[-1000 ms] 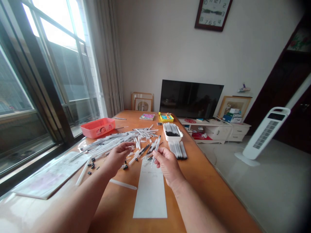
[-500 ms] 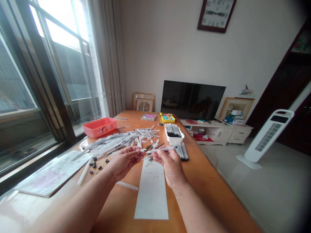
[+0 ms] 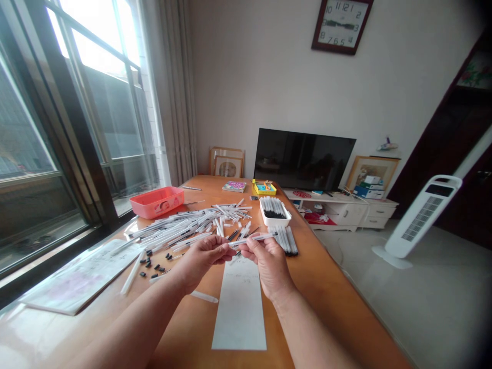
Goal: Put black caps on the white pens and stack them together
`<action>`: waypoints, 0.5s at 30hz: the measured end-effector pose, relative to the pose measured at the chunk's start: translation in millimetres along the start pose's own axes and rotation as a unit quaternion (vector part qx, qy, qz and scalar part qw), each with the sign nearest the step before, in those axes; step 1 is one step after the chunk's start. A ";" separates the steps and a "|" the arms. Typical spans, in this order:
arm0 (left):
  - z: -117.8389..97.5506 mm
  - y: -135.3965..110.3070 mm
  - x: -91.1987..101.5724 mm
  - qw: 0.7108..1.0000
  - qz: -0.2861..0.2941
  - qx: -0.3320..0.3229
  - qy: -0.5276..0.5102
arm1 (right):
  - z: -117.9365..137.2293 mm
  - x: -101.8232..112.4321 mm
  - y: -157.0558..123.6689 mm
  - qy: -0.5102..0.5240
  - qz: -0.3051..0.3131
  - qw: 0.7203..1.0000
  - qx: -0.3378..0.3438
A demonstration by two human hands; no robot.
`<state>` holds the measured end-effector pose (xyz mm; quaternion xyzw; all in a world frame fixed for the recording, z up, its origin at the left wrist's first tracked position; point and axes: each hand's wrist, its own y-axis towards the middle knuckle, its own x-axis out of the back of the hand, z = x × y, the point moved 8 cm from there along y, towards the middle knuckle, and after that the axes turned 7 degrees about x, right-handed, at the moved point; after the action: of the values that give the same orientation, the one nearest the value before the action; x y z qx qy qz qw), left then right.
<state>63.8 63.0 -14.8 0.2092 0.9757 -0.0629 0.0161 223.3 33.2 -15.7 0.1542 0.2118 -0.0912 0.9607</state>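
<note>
Above the strip of paper, my right hand [image 3: 269, 259] pinches a slim white pen [image 3: 262, 237] between thumb and fingers, its dark end pointing right. My left hand [image 3: 209, 254] is closed at the pen's other end, its fingertips almost meeting those of the right hand. A small pale piece shows there, but I cannot tell whether it is a separate cap. Beyond the hands lies a heap of loose white pen parts [image 3: 184, 223]. Several black plugs [image 3: 157, 267] are scattered left of my left hand. A row of pens with black ends [image 3: 286, 240] lies just past my right hand.
A white box [image 3: 277, 222] holds upright-packed pens. Behind the heap stands a red plastic tray [image 3: 157, 202]. A long paper strip [image 3: 239, 312] lies in front, and a booklet [image 3: 82, 277] at left. A yellow box [image 3: 264, 188] sits near the table's far end.
My hands have come closer together, closing the small gap at the pen's left end. The pen has shifted slightly left with my right hand.
</note>
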 end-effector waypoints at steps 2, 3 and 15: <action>-4.8 -0.2 -1.6 0.996 -0.007 -0.041 0.082 | -0.2 2.0 1.0 0.004 -0.005 1.000 -0.004; -7.3 -0.5 -2.8 0.991 -0.009 -0.064 0.120 | -0.5 3.2 1.6 0.010 -0.009 1.000 -0.007; -24.3 -9.1 -2.1 0.925 -0.077 -0.173 0.329 | -2.0 2.4 1.7 0.040 -0.020 0.997 -0.054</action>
<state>61.9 57.0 10.5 0.1360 0.9351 0.1778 -0.2748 225.0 35.2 -18.1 0.1009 0.2581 -0.0929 0.9563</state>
